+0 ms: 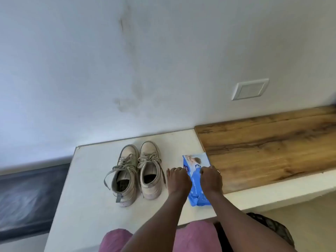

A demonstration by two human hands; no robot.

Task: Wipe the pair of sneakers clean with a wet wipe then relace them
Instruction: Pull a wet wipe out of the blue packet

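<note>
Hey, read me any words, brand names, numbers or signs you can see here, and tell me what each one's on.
wet wipe pack: white lettering on the blue wrapper, too blurred to read; the left hand and right hand cover part of it.
sneakers: no lettering or logo readable.
wall plate: blank.

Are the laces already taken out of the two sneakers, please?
No, laces are threaded across the fronts of both the left sneaker and the right sneaker standing on the white counter.
</note>
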